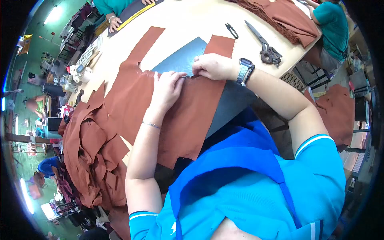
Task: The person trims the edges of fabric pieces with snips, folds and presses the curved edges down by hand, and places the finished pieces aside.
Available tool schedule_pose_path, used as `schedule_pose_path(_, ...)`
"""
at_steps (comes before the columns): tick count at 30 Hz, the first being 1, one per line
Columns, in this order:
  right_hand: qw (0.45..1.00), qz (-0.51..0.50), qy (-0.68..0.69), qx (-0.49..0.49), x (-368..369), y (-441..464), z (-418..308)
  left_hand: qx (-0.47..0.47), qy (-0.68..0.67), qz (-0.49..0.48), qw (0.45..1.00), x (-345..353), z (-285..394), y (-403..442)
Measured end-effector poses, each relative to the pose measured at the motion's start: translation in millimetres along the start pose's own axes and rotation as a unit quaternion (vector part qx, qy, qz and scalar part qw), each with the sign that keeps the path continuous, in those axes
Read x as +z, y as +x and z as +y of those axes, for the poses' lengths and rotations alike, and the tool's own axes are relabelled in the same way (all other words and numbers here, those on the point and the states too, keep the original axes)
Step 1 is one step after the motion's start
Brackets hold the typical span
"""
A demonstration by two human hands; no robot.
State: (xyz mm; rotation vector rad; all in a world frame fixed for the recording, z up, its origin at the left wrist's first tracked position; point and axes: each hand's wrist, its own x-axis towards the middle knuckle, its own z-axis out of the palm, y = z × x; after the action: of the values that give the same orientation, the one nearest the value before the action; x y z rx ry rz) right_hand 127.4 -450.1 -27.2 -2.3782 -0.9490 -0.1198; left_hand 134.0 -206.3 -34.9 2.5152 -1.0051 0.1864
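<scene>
the brown cloth lay across a grey sheet on the table, probably light and limp, best held by its edge; the right hand pinched that edge; the left hand's grip couldn't be told.

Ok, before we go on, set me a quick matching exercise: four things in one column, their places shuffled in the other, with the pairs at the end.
Things
1. Brown cloth
2. Large shears
3. Wristwatch
4. Yellow strip

Places
A. On the table, beside the small snips
B. Near a co-worker's hand
C. Under the fingers of the left hand and right hand
D. Around the right wrist

Pairs: 1-C, 2-A, 3-D, 4-B
</scene>
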Motion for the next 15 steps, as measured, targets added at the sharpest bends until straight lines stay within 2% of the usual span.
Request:
schedule_pose_path(4, 0.995, 0.057, -0.058, -0.05, 11, -11, -1, 0.055, 0.064, -0.007, 0.996, -13, -18, -4)
schedule_pose_path(11, 0.981, 0.07, -0.167, -0.067, 22, -25, -10, 0.182, 0.176, 0.051, 0.966, -14, -29, -7)
schedule_pose_path(15, 0.978, 0.056, -0.199, -0.007, 20, -26, -34, 0.184, 0.176, 0.06, 0.965, -12, -30, -8)
